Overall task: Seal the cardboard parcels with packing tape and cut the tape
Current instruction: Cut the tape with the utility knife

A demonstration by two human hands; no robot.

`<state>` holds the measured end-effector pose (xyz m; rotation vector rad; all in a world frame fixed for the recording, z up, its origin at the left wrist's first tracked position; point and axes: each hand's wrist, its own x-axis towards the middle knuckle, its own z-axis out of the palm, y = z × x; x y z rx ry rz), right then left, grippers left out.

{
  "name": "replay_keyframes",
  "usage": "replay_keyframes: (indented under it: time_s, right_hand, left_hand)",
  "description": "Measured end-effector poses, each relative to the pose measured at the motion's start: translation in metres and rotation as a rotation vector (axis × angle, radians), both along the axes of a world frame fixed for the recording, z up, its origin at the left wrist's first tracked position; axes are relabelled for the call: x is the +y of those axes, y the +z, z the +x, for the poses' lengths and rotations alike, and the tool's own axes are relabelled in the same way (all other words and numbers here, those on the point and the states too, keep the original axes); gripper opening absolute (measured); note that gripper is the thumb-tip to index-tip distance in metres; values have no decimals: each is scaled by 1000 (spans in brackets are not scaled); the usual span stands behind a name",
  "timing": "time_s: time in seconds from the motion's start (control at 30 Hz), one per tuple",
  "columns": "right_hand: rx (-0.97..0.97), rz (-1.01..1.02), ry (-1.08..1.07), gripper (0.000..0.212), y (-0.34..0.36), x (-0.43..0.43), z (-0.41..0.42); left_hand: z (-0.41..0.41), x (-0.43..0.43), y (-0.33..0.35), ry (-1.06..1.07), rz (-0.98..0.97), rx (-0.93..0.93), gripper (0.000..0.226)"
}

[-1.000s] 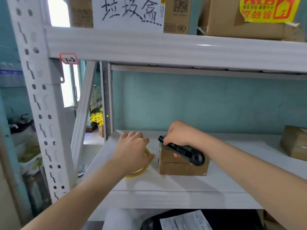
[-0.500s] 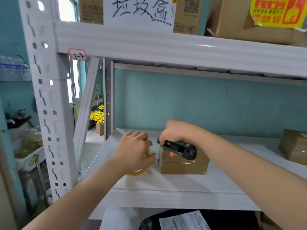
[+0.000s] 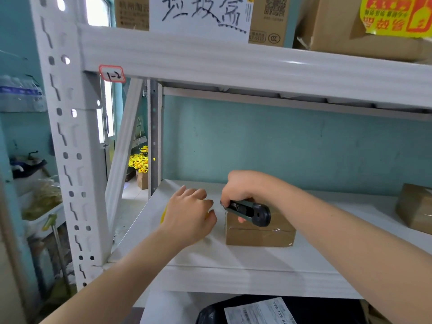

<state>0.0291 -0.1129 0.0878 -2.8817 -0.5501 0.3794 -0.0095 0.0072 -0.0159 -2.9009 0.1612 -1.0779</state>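
Observation:
A small cardboard parcel [image 3: 259, 235] with clear tape across its top sits on the white shelf [image 3: 233, 265]. My right hand [image 3: 243, 188] grips a dark utility knife [image 3: 247, 210] over the parcel's left top edge, its tip pointing left. My left hand [image 3: 189, 216] is just left of the parcel and curls over a yellow roll of packing tape [image 3: 163, 215], which it hides except for a sliver of the left rim. The blade and the tape strand between roll and parcel are not visible.
A second taped parcel [image 3: 415, 208] sits at the shelf's right end. The upper shelf beam [image 3: 257, 66] hangs close overhead with boxes [image 3: 364, 24] on it. A white upright post [image 3: 67, 146] stands at the left. A black bag with a shipping label [image 3: 257, 312] lies below.
My left hand has pulled the tape roll slightly left, opening a gap to the parcel. My right hand keeps the knife at the parcel's left top edge. The camera moved closer.

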Motion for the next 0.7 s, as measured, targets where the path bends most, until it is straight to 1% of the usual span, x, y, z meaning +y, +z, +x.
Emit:
replay_keyframes:
  time_s: [0.1, 0.2, 0.27, 0.43, 0.7]
  right_hand:
    - [14, -7, 8, 12, 1, 3, 0]
    - [59, 47, 19, 12, 2, 3, 0]
    - [75, 71, 28, 12, 2, 1, -1]
    - [142, 160, 11, 15, 3, -14, 4]
    - [212, 133, 98, 13, 6, -36, 7]
  left_hand:
    - [-2, 2, -2, -7, -30, -31, 32]
    - [-4, 3, -2, -18, -62, -33, 19]
    - [-4, 4, -2, -26, -74, -36, 15]
    - [-3, 4, -4, -53, -53, -48, 17]
    - [-2, -1, -2, -75, -12, -60, 15]
